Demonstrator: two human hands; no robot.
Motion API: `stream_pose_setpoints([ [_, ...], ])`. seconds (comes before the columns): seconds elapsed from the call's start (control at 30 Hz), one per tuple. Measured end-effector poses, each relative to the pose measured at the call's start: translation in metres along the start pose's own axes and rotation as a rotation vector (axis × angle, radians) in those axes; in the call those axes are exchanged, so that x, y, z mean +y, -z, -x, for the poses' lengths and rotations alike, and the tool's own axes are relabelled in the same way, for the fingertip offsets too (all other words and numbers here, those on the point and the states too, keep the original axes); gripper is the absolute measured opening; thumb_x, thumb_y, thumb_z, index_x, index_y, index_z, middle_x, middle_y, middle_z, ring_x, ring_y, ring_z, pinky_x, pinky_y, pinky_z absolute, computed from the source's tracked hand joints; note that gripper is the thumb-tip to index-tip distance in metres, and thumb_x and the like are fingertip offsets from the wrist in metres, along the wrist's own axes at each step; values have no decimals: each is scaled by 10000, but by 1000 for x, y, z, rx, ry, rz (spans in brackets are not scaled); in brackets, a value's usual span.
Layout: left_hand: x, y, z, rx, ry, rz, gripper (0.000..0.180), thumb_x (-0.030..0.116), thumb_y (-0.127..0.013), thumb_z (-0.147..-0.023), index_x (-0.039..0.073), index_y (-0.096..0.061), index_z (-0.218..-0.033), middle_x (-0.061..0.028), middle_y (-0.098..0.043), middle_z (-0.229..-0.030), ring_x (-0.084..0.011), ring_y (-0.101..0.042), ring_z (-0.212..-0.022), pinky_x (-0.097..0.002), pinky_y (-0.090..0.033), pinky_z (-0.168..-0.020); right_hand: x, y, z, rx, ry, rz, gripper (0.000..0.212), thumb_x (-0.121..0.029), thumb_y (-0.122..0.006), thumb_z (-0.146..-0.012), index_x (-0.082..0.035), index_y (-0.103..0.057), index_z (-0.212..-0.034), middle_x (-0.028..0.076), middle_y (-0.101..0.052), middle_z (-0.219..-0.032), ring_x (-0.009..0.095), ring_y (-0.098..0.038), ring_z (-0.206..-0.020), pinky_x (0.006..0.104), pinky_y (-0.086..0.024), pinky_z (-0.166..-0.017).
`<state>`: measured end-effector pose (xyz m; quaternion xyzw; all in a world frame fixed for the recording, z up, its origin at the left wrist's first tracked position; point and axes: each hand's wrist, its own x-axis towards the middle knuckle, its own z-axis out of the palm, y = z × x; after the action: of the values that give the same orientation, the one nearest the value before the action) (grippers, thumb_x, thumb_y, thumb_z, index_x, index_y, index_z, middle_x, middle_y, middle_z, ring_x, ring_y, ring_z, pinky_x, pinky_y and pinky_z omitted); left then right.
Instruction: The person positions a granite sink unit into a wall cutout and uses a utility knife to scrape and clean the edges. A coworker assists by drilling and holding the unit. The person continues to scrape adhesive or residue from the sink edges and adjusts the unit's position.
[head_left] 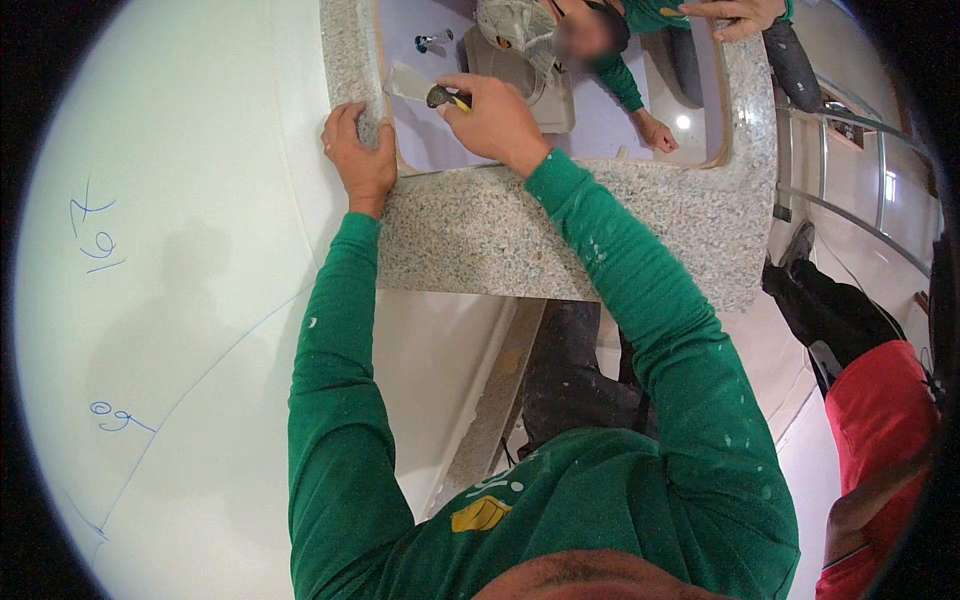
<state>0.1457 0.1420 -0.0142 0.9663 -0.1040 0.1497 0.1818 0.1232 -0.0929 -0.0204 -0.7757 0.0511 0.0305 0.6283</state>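
My right hand (492,120) grips the black-and-yellow handle of a putty knife (410,83), over the left side of a rounded cut-out in a speckled granite countertop (560,225). The pale, wide blade points left, near the inner edge of the opening. My left hand (360,160) lies on the narrow granite strip between the cut-out and the wall, thumb apart from the fingers, holding nothing. Through the opening a small chrome fitting (434,41) shows on a pale surface.
A co-worker in a cap (512,25) is below the opening; one of their hands (655,132) shows inside, another (738,15) at the far right rim. A pale wall (200,330) with blue pen marks stands left. Right are a metal frame (850,215) and a person in red (885,430).
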Motion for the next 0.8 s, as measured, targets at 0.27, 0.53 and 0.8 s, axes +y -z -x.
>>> stream_pose_setpoints([
  [0.27,-7,-2,1,18,-34,-8,458,212,-754,-844,57,-670,-1266,-182,-588,-1392,-394,-493,-1351,-529,-355,-1166,8,-6,3,-30,38,-47,378,-271,-744,-880,-133,-777,-1230,209,-768,-1129,442,-725,-1043,500,-580,-941],
  [0.53,-4,0,-1,-4,-31,15,454,206,-747,-844,53,-667,-1263,-187,-582,-1397,-404,-493,-1346,-536,-353,-1160,39,4,-34,-188,151,-105,410,-307,-769,-873,-132,-788,-1244,191,-784,-1115,381,-749,-1034,464,-590,-952],
  [0.8,-8,-4,0,7,-19,-42,465,199,-744,-840,52,-656,-1273,-181,-585,-1385,-402,-492,-1340,-539,-354,-1152,40,8,-53,-162,214,88,403,-336,-762,-867,-135,-797,-1215,181,-785,-1134,382,-748,-1054,467,-590,-963],
])
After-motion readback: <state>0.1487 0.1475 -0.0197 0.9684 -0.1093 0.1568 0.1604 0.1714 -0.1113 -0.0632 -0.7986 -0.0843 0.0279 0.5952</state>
